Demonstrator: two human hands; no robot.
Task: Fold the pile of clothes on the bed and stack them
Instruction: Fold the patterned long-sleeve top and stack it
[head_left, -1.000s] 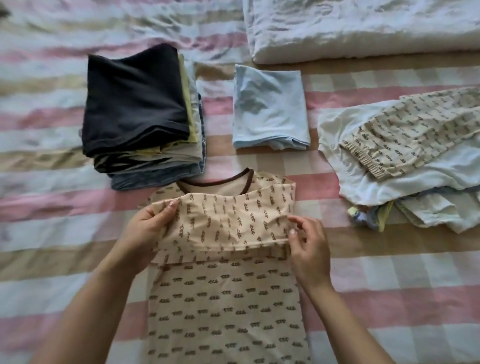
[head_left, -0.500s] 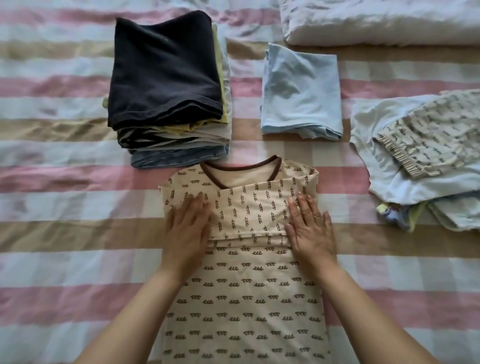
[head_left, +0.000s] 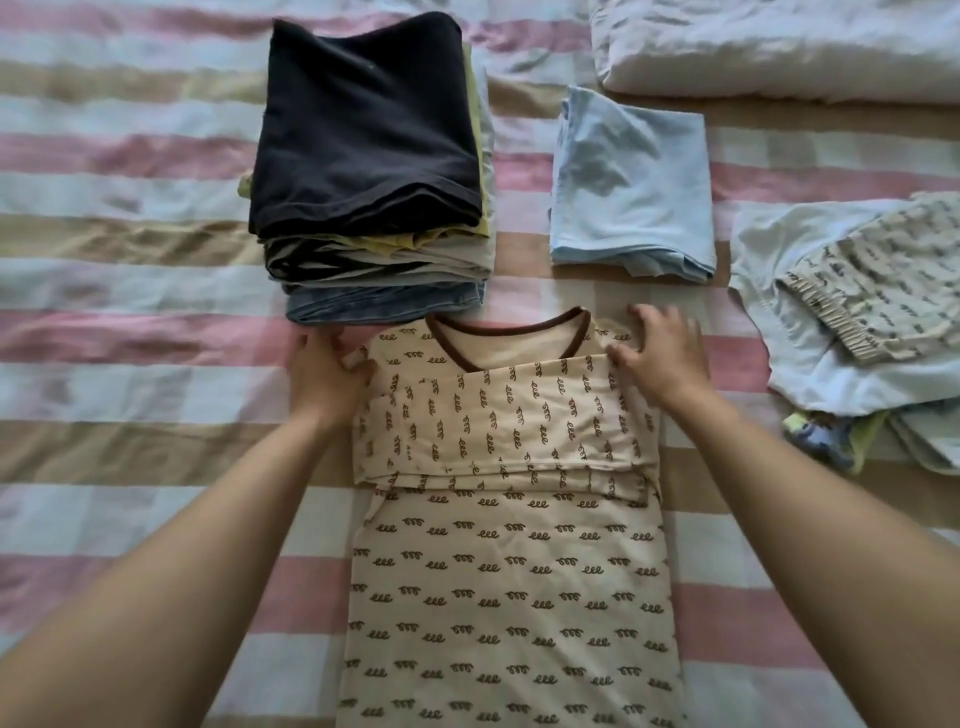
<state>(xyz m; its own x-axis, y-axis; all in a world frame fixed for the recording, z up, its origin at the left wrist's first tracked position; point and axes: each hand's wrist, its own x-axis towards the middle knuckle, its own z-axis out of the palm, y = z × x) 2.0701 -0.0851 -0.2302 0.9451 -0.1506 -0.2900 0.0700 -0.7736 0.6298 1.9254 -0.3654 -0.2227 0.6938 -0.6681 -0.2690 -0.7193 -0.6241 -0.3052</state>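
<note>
Head view: a stack of folded clothes (head_left: 374, 171), dark item on top, sits on the striped bedsheet (head_left: 104, 364) at upper left. Just below it, the left hand (head_left: 324, 374) pinches the shoulder edge of a cream patterned shirt (head_left: 509, 545), thumb on top. The shirt lies flat at centre, collar away from the person, sleeves folded across the chest. The right hand (head_left: 662, 358) lies on the opposite shoulder, fingers bent; blur prevents telling whether it grips. A folded blue garment (head_left: 631, 182) lies beyond it; unfolded clothes (head_left: 831, 322) are heaped at far right.
</note>
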